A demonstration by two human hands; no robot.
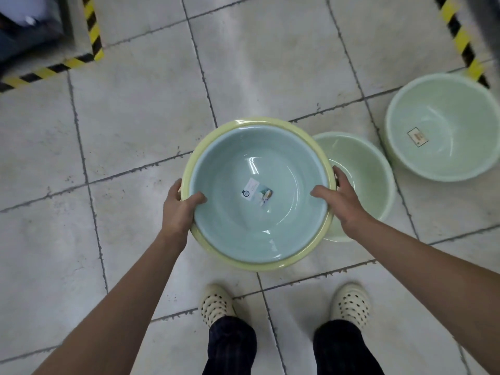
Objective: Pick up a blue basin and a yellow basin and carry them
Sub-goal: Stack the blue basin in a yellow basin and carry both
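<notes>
A blue basin (284, 169) with a small label on its bottom is nested inside a slightly wider yellow basin (259, 265), whose rim shows all around it. I hold the stacked pair in front of me above the tiled floor. My left hand (180, 209) grips the left rims, thumb inside the blue basin. My right hand (342, 200) grips the right rims the same way, thumb hooked over the edge.
Two pale green basins stand on the floor to the right: a smaller one (362, 174) partly behind the held stack and a larger one (443, 125) farther right. Yellow-black hazard tape (54, 67) marks zones at top left and top right. My feet in perforated clogs (216, 303) are below.
</notes>
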